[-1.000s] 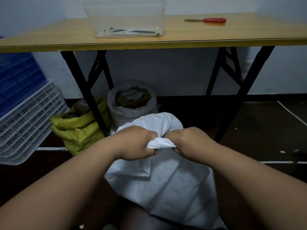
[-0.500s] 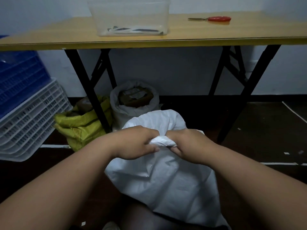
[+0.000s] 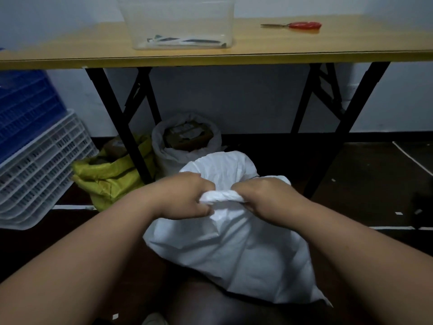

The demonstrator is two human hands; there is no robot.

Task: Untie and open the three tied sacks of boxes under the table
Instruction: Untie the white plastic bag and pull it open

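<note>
A white sack [image 3: 234,252] lies on the dark floor in front of me, its neck twisted into a knot [image 3: 220,197]. My left hand [image 3: 185,198] grips the left side of the knot and my right hand [image 3: 264,198] grips the right side. Behind it, under the table, a grey-white sack [image 3: 185,146] stands open with brown boxes showing inside. A yellow sack [image 3: 110,177] to its left is open too, with a box visible in its mouth.
The wooden table [image 3: 257,52] on black folding legs [image 3: 117,120] carries a clear plastic tub [image 3: 180,22] and red-handled scissors [image 3: 302,25]. White and blue crates [image 3: 35,160] are stacked at the left. White tape lines mark the floor.
My hands have drawn slightly apart, exposing more of the twisted knot between them. The view has tilted up a little.
</note>
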